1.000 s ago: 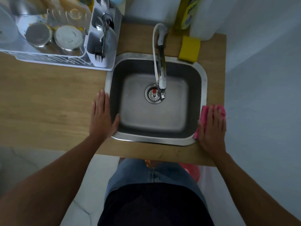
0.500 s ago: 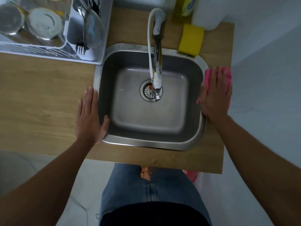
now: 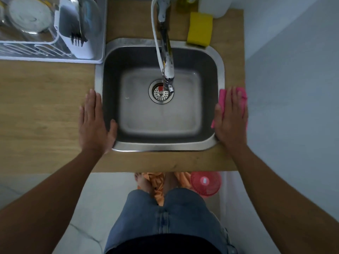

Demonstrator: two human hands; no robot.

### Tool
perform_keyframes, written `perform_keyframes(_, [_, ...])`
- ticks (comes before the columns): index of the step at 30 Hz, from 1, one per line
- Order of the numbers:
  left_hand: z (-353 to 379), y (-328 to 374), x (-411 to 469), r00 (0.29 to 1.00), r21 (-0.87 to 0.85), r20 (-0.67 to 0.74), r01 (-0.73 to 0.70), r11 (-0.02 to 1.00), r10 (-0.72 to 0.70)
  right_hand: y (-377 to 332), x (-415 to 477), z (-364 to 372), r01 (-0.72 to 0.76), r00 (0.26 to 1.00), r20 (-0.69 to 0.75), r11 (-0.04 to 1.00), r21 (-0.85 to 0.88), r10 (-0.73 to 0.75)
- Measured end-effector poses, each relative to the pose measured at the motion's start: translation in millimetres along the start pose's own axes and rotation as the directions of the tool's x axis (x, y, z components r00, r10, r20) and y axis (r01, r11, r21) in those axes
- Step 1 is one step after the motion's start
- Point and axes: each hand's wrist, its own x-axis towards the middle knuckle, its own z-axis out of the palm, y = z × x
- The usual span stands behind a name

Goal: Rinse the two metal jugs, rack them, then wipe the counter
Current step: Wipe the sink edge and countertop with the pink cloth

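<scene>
My right hand (image 3: 231, 116) lies flat on a pink cloth (image 3: 222, 97) and presses it onto the wooden counter (image 3: 45, 107) along the right rim of the steel sink (image 3: 159, 144). Flat on the counter at the sink's left rim rests my left hand (image 3: 93, 123), its thumb reaching over the rim. At the top left stands a white dish rack (image 3: 51, 58). One upturned metal jug (image 3: 30, 17) shows in it, and a second is cut off by the left frame edge.
A chrome tap (image 3: 166, 52) reaches over the sink drain (image 3: 161, 91). A yellow sponge (image 3: 200, 29) lies behind the sink with bottles beside it. Cutlery stands in the rack's holder (image 3: 78, 32). The counter ends just right of the cloth. A pink basket (image 3: 205, 184) sits on the floor.
My right hand slid the pink cloth along the sink's right side, away from me and then back toward me. My left hand stayed flat by the left rim.
</scene>
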Motion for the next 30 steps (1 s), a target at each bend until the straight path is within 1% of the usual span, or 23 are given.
perform_keyframes(3, [1,-4,0,1.000,-0.021,-0.009,-0.017,1.000,0.017,8,-70,1,-0.019,0.999,-0.027,0.999,-0.031,0.018])
perform_keyframes(6, [1,-19,-7,0.992,-0.023,0.010,-0.126,0.992,0.127,13,-125,3,-0.005,1.000,-0.009,0.999,-0.034,0.005])
perform_keyframes(8, [2,-26,-15,0.984,-0.027,0.004,-0.176,0.984,0.176,16,-142,4,0.021,1.000,-0.019,0.998,-0.056,-0.022])
perform_keyframes(11, [4,-25,-23,0.986,-0.027,-0.035,-0.162,0.986,0.161,14,-140,6,0.007,1.000,-0.022,1.000,-0.024,-0.008])
perform_keyframes(14, [3,-23,-23,0.987,-0.028,-0.035,-0.160,0.987,0.159,7,-114,5,-0.027,0.999,-0.025,1.000,0.013,0.027])
perform_keyframes(16, [5,-25,-22,0.987,-0.031,-0.040,-0.154,0.988,0.153,8,-77,6,0.013,0.999,-0.049,1.000,-0.028,-0.015])
perform_keyframes(20, [8,-27,-22,0.988,-0.045,-0.033,-0.151,0.988,0.150,6,26,11,0.125,0.987,-0.090,0.987,-0.099,-0.134])
perform_keyframes(22, [8,-27,-21,0.988,-0.052,-0.042,-0.151,0.987,0.148,2,72,12,0.143,0.983,-0.104,0.985,-0.094,-0.153])
perform_keyframes(24, [9,-28,-20,0.989,-0.076,-0.054,-0.139,0.987,0.135,-2,108,12,0.124,0.988,-0.086,0.990,-0.063,-0.129])
perform_keyframes(27, [8,-28,-19,0.990,-0.098,-0.080,-0.127,0.987,0.120,-3,130,9,0.089,0.996,-0.020,0.995,-0.042,-0.090])
perform_keyframes(30, [7,-28,-19,0.991,-0.107,-0.067,-0.126,0.986,0.120,-4,110,7,0.082,0.996,-0.029,0.997,-0.009,-0.083])
